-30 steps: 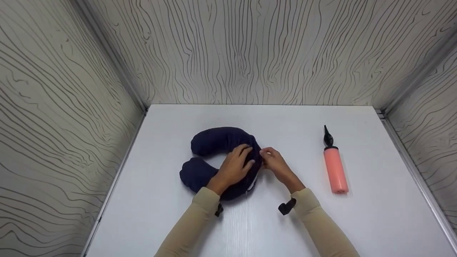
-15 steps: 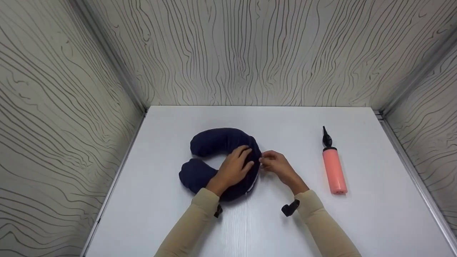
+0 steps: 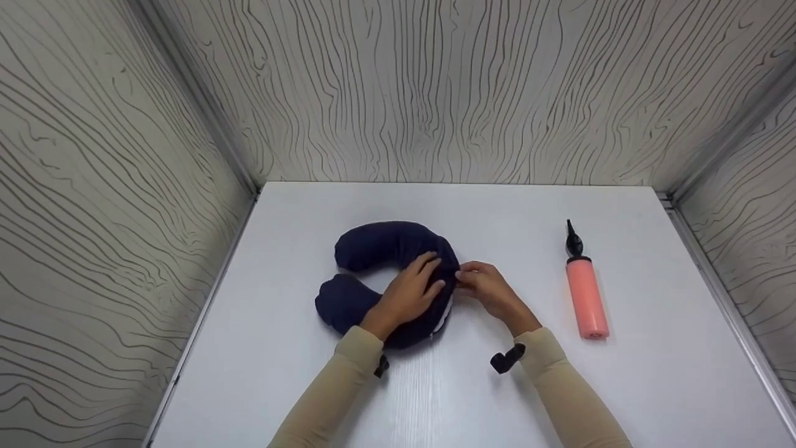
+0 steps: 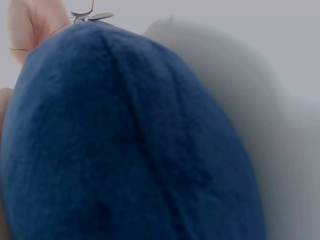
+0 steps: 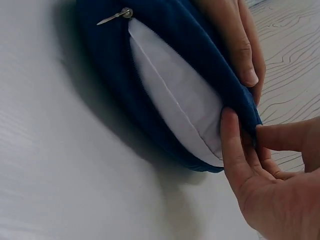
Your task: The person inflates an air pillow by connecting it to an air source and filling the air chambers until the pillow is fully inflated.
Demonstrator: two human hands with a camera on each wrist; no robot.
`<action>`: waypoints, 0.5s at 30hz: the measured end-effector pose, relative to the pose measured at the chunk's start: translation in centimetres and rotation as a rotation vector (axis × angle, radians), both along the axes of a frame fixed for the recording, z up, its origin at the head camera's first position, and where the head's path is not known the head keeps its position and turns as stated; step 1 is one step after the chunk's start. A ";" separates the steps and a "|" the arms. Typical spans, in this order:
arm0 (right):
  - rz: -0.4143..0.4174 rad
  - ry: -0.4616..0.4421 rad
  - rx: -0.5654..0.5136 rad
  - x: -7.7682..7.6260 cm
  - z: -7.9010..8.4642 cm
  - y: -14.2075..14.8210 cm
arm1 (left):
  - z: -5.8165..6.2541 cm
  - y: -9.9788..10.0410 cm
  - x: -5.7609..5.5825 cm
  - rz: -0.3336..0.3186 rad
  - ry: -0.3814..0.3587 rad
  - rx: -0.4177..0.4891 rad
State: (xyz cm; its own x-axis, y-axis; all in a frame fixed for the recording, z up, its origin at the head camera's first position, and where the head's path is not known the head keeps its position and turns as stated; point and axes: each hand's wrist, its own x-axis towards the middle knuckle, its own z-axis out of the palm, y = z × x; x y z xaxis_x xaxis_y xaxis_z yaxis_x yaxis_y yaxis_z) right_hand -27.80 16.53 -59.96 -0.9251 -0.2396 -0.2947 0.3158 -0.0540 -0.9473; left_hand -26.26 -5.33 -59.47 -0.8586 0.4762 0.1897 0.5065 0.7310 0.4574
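Note:
A dark blue U-shaped neck pillow lies on the white table, its open side facing left. Along its right side, in the right wrist view, an unzipped slit shows a white inner lining, and the metal zipper pull sits at one end. My left hand rests on top of the pillow with its fingers spread. At the pillow's right edge my right hand pinches the blue cover at the end of the slit, one fingertip inside the opening. Most of the left wrist view is filled by the pillow's fabric.
To the right lies a pink hand pump with a black nozzle. The white table is bounded by wood-grain patterned walls at the back and both sides.
My right hand has shifted slightly down along the pillow's edge, and its fingers have changed their hold on the cover. The left hand stays in place on the pillow.

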 end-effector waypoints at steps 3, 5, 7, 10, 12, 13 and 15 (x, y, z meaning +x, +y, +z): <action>0.014 -0.031 -0.007 0.1 -0.2 0.3 | 0.0 0.0 0.0 -0.010 -0.017 -0.007; 0.006 -0.035 0.039 0.2 -0.5 0.2 | 0.1 -0.1 0.0 -0.017 -0.021 -0.014; -0.006 -0.034 0.086 0.1 -0.8 0.1 | 0.1 -0.1 0.1 -0.028 -0.020 -0.026; -0.014 -0.026 0.154 0.0 -1.0 -0.1 | 0.1 -0.2 0.1 -0.053 -0.007 -0.052; -0.007 -0.021 0.173 0.0 -1.2 -0.2 | 0.0 -0.4 0.1 -0.070 -0.011 -0.080; -0.004 -0.021 0.180 0.0 -1.3 -0.2 | 0.0 -0.5 0.1 -0.079 -0.020 -0.094; 0.000 -0.019 0.189 0.0 -1.5 -0.2 | 0.0 -0.6 0.1 -0.094 -0.040 -0.120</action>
